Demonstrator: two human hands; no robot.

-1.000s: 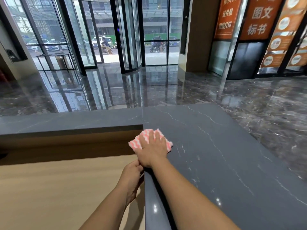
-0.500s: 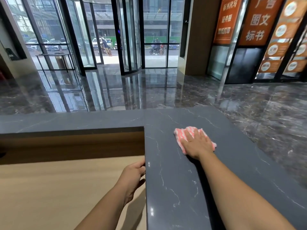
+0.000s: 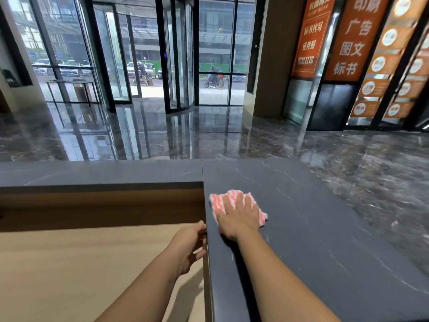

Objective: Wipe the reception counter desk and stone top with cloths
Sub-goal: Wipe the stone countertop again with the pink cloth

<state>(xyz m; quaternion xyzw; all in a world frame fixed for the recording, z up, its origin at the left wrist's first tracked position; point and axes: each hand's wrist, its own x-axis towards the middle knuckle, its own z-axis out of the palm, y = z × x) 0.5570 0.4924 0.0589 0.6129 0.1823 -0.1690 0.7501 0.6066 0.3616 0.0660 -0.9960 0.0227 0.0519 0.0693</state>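
A pink-and-white striped cloth [image 3: 221,199] lies flat on the dark stone top [image 3: 313,228], close to its left edge. My right hand [image 3: 239,217] presses down on the cloth with straight, spread fingers. My left hand [image 3: 189,245] rests against the vertical side of the stone top, fingers loosely bent, holding nothing; its fingertips are partly hidden by that edge. The light wooden desk surface [image 3: 81,263] lies lower, on the left.
The stone top continues as a narrow ledge [image 3: 92,173] across the back, above a brown recessed wall. Beyond it are a glossy marble lobby floor [image 3: 162,135], glass doors and orange signs at the right.
My right hand has slid the cloth back left across the stone top, from the middle to near its left edge. The left hand stays at the edge.
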